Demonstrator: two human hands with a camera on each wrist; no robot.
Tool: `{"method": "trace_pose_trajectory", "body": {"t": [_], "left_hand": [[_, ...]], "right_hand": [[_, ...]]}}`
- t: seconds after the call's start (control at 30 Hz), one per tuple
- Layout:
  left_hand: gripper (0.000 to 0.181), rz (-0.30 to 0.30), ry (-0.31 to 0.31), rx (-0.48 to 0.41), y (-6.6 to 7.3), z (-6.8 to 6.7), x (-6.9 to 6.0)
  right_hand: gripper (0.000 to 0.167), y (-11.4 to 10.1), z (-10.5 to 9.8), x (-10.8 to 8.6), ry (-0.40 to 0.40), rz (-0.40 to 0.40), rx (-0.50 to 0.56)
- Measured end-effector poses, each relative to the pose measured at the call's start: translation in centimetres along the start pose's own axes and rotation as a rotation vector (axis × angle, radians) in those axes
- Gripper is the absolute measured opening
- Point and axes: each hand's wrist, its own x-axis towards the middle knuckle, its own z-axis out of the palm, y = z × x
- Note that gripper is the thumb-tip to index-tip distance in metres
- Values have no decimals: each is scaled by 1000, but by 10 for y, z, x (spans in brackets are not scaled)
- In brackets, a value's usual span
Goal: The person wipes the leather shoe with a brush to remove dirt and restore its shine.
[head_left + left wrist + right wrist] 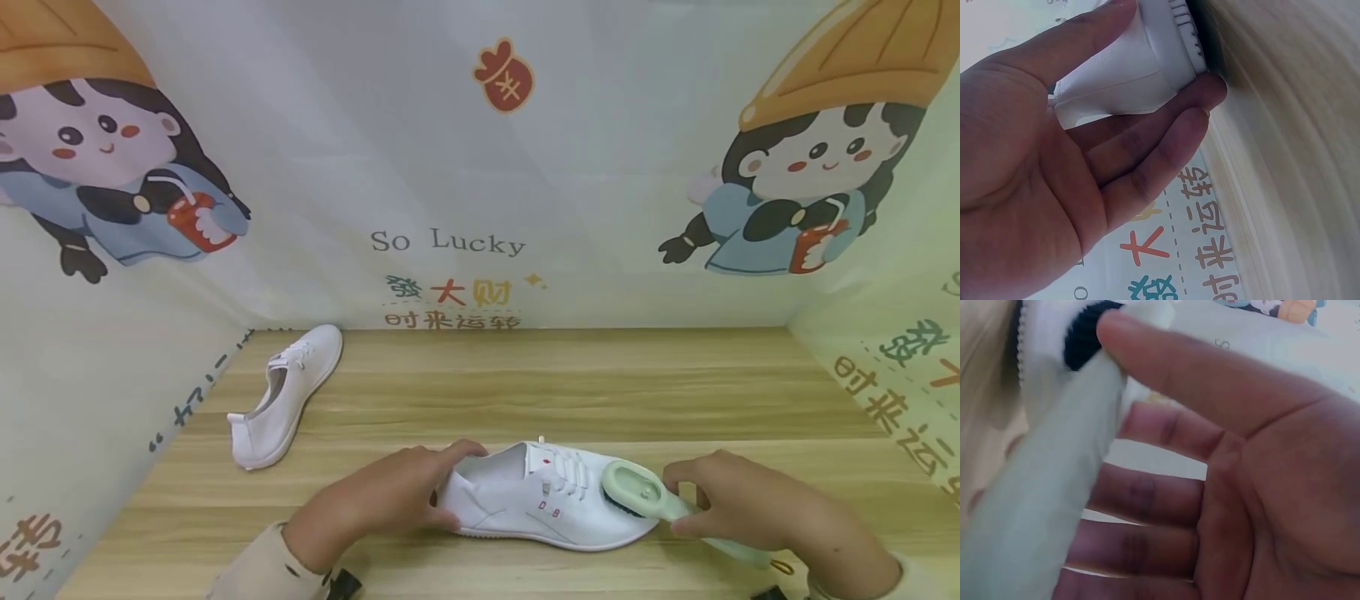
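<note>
On near tabletop [420,571] — brace white shoe [510,504], heel-pinched in fingers of left hand [393,492]; stroke toe [600,529] lightly with brush [637,490], pinched in right hand [738,500].

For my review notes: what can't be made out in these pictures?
- Near shoe, head view: heel partly covered by the left grip.
- Brush, head view: most bristles hidden beneath its back.
- Brush handle, right wrist view: end cut off by the lower edge.
- Far shoe, head view: underside hidden against the table.
</note>
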Motion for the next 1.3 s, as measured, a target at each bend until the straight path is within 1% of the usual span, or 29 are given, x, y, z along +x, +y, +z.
{"method": "trace_pose_trajectory", "body": {"t": [0.17,0.3,0.4,0.53,0.6,0.67,0.8,0.87,0.9,0.97,1.13,1.2,1.3], "left_hand": [[79,7,1,13,-2,1,0],[78,10,4,7,-2,2,1],[78,10,4,6,-1,1,1],[77,15,9,12,-1,1,1],[77,13,13,14,-1,1,-1],[78,11,17,14,-1,2,-2],[79,18,23,1,-3,3,-1],[78,23,26,-5,-4,3,0],[77,22,28,-7,-4,3,-1],[75,17,25,-13,-6,3,-1],[72,26,9,-22,-8,4,-1],[72,31,10,-17,-8,4,-1],[71,26,11,-7,-7,2,0]], "right_hand": [[27,-2,3,4,68,22,-63],[26,-2,1,1,110,68,-125],[25,0,-2,-3,110,69,-138],[23,0,-4,-4,71,31,-91],[25,-1,-3,-2,66,21,-87],[31,-3,-1,-1,75,22,-98],[41,-6,0,1,116,90,-136],[40,-7,0,1,129,127,-144],[38,-7,0,1,134,131,-155],[36,-5,-2,1,133,126,-167],[37,-4,-1,-2,116,98,-142],[37,-4,1,-1,130,84,-150],[36,-6,2,2,188,65,-214]]}}
